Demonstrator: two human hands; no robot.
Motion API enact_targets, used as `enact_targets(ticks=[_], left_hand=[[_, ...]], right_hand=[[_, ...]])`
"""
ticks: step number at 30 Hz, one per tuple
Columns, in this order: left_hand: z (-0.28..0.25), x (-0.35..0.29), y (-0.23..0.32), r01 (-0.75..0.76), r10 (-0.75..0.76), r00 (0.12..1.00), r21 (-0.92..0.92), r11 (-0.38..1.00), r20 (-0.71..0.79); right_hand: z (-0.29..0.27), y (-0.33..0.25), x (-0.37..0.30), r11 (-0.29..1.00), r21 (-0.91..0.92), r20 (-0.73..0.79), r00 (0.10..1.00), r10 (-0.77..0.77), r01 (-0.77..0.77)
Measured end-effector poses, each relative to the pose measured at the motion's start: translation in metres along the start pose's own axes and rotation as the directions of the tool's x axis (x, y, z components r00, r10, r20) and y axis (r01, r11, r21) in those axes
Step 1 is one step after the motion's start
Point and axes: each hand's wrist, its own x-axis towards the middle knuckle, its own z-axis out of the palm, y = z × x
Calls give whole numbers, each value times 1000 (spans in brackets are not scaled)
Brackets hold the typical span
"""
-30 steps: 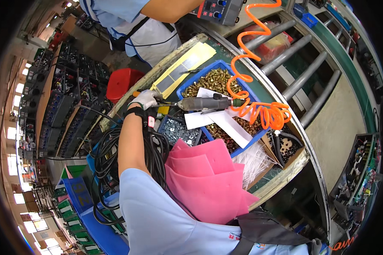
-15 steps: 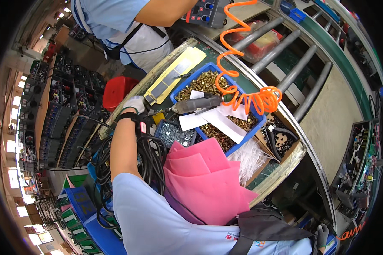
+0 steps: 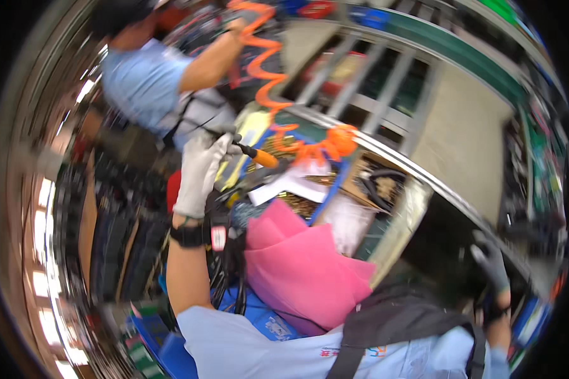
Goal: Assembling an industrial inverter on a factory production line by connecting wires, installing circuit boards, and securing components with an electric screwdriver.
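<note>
My left hand (image 3: pixel 201 170), in a white glove, is raised above the bench's left side, its fingers closed round a screwdriver with a black and orange handle (image 3: pixel 263 158). Its thin dark shaft points up and to the left. Just right of it, a grey power tool (image 3: pixel 259 179) lies over the blue bin (image 3: pixel 335 189) of brass-coloured fasteners, with white paper strips (image 3: pixel 294 185) on top. At the far right, my right hand (image 3: pixel 492 262), in a grey glove, has its fingers stretched out beside the conveyor's metal edge. It appears to hold nothing, though the picture is blurred.
Pink foam sheets (image 3: pixel 303 268) stand close in front of me. An orange coiled hose (image 3: pixel 325 146) hangs over the bin. A cardboard box (image 3: pixel 376 183) of black parts sits beside the roller conveyor (image 3: pixel 360 82). Another person (image 3: pixel 152 82) works at the far left.
My left hand has risen from the bench edge and now shows a screwdriver in it. My right hand has come further into view, fingers extended. The whole view has shifted.
</note>
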Motion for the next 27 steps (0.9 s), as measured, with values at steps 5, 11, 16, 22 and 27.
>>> enact_targets(ticks=[5,11,16,22,27], left_hand=[[212,-51,64,128,71,864,-353,927,498],[392,-125,68,276,146,495,-314,909,857],[432,-145,74,111,0,423,-52,992,906],[488,-196,76,167,-222,455,162,973,862],[541,-256,71,111,-437,382,429,897,814]], right_hand=[[60,-61,14,916,345,133,956,-263,204],[45,29,-82,957,281,98,994,42,-69],[18,183,-210,667,563,46,825,563,-487],[40,366,-274,23,941,119,393,912,-339],[31,502,-224,-11,999,0,204,979,52]])
